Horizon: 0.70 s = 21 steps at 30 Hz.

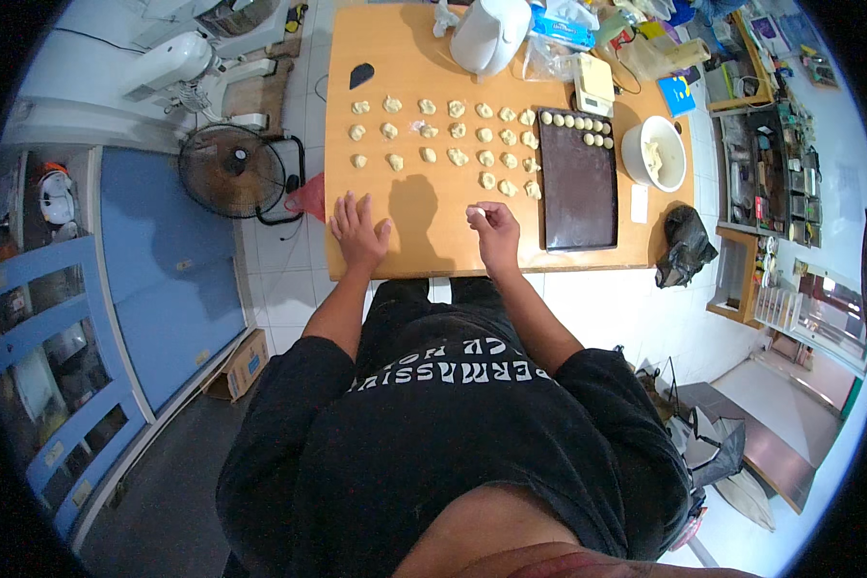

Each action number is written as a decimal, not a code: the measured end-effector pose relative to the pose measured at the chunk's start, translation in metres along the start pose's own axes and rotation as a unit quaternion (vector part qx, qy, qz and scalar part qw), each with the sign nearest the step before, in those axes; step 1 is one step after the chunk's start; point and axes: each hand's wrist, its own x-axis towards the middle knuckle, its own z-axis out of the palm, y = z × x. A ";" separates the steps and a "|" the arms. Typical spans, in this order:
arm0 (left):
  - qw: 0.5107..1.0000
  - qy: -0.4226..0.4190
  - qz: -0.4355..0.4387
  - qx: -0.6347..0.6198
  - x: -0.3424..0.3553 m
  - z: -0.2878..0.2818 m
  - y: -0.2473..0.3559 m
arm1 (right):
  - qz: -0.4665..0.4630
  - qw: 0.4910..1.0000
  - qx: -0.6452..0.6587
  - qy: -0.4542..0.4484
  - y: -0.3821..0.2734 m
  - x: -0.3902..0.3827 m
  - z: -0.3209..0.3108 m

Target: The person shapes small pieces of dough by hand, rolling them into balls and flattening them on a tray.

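Note:
My left hand (pixel 358 233) rests at the near left of the wooden table (pixel 414 58), fingers spread and nothing in them. Between the fingertips of my right hand (pixel 497 236) is a small pale dough piece (pixel 475 212), pinched just above the tabletop. Beyond both hands, rough dough lumps (pixel 429 154) lie in several rows. Right of my right hand stands a dark baking tray (pixel 580 197), with smooth round dough balls (pixel 573 122) lined up along its far end. A white bowl (pixel 679 154) to the tray's right holds more dough (pixel 654 159).
A kitchen scale (pixel 594 85) stands behind the tray, and a white kettle (pixel 489 39) at the table's far side. A dark scraper (pixel 360 75) lies at the far left. A black plastic bag (pixel 685 249) hangs at the right edge; a fan (pixel 231 159) stands left of the table.

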 end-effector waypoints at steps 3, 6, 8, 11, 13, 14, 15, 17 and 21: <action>0.999 -0.041 -0.014 -0.023 0.000 -0.006 0.000 | 0.041 0.998 -0.036 0.026 -0.015 -0.005 -0.001; 0.997 -0.042 -0.027 -0.051 0.002 -0.011 0.005 | 0.023 1.000 0.001 0.015 -0.025 -0.007 0.003; 0.968 -0.083 -0.085 -0.220 0.005 -0.011 0.010 | 0.006 0.999 0.031 0.005 -0.028 -0.007 0.001; 0.955 -0.028 -0.044 -0.293 0.003 -0.016 0.041 | -0.003 0.999 0.047 -0.020 -0.035 -0.006 -0.001; 0.950 -0.017 -0.019 -0.310 0.004 -0.038 0.075 | -0.008 0.998 0.035 -0.050 -0.037 -0.004 -0.005; 0.944 -0.006 0.002 -0.329 0.004 -0.053 0.094 | -0.010 0.998 0.036 -0.056 -0.039 -0.002 -0.006; 0.945 -0.002 0.003 -0.328 0.007 -0.064 0.112 | -0.016 0.996 0.044 -0.073 -0.040 0.000 -0.007; 0.934 -0.007 0.066 -0.350 0.009 -0.080 0.144 | -0.022 0.994 0.051 -0.095 -0.047 0.002 -0.013; 0.923 0.018 0.129 -0.362 0.018 -0.089 0.190 | 0.005 0.991 0.030 -0.131 -0.064 0.011 -0.039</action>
